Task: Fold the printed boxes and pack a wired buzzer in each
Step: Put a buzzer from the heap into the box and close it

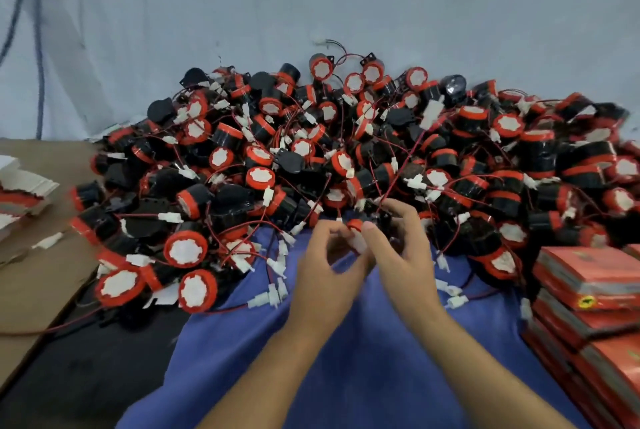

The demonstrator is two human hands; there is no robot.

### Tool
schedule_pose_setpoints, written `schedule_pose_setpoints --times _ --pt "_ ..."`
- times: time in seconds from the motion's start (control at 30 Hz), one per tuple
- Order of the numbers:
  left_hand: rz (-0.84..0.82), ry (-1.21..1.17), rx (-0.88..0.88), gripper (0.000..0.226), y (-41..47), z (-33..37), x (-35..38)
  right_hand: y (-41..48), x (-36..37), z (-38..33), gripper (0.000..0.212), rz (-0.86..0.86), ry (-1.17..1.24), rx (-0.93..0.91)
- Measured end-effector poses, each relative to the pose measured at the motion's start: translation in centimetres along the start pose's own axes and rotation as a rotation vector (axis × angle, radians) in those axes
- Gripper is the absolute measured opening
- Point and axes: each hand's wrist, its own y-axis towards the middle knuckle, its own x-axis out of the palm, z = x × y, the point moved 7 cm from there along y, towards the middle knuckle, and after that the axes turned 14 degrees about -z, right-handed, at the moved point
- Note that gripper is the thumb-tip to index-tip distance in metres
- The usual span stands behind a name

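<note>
The left hand (pixel 323 269) and right hand (pixel 403 255) together pinched one wired buzzer (pixel 356 226) at the buzzer pile's (pixel 346 151) near edge; flat printed boxes (pixel 588 290) lay stacked to the right.

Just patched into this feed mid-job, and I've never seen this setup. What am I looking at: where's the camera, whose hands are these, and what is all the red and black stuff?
There is no machine here. A person works with bare hands, and the single picture comes from a camera on their head, looking forward and down. The left hand and right hand meet in the middle and together pinch one buzzer, a small black drum with a red cap and thin wires. Behind them lies a big pile of the same buzzers, tangled by their wires and spilling onto a blue cloth. At the right edge sit stacks of flat red boxes, not yet folded. At the left is brown cardboard.
</note>
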Motion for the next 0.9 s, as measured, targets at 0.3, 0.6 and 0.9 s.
schedule_pose_setpoints --times 0.3,0.6,0.9 --pt "-0.121 0.063 0.004 0.040 -11.1 11.5 1.0 -11.4 -6.8 -14.0 0.017 -0.141 0.166 -0.021" --pt "-0.015 0.420 -0.015 0.052 -24.2 18.2 2.0 -22.7 -7.8 -19.0 0.007 -0.037 0.036 -0.031" --pt "-0.101 0.850 0.033 0.025 -26.5 14.8 6.2 -25.6 -3.6 -15.1 0.015 -0.249 -0.556 0.096"
